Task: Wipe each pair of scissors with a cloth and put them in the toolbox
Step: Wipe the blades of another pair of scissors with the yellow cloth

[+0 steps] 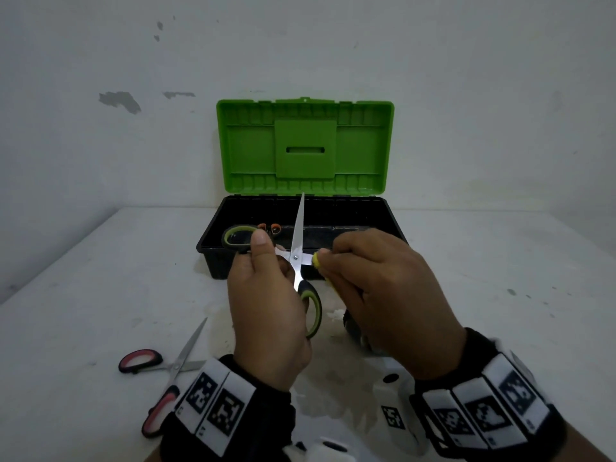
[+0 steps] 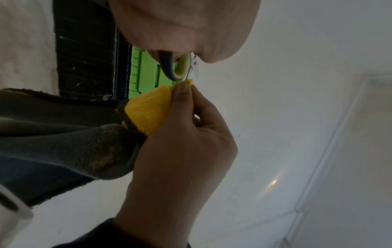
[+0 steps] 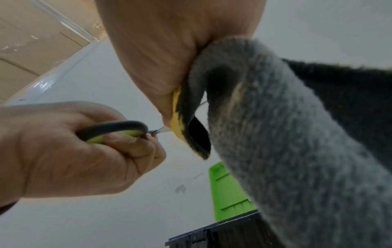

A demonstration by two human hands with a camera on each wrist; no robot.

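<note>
My left hand (image 1: 266,288) grips a pair of green-and-black handled scissors (image 1: 295,258), spread wide open in front of the toolbox, one blade pointing up and away. My thumb lies at the upper handle loop and my fingers curl round the lower handle (image 3: 114,130). My right hand (image 1: 373,278) pinches a yellow-and-grey cloth (image 2: 148,109) round the other blade, just right of the pivot. The grey rest of the cloth (image 3: 286,134) hangs below that hand. A pink-handled pair of scissors (image 1: 176,366) lies open on the table at the lower left.
The toolbox (image 1: 213,235) stands behind my hands, black base open, green lid (image 1: 305,145) upright against the wall. An orange-handled pair of scissors (image 1: 270,228) lies inside at the left. The white table (image 1: 500,278) stretches out on both sides.
</note>
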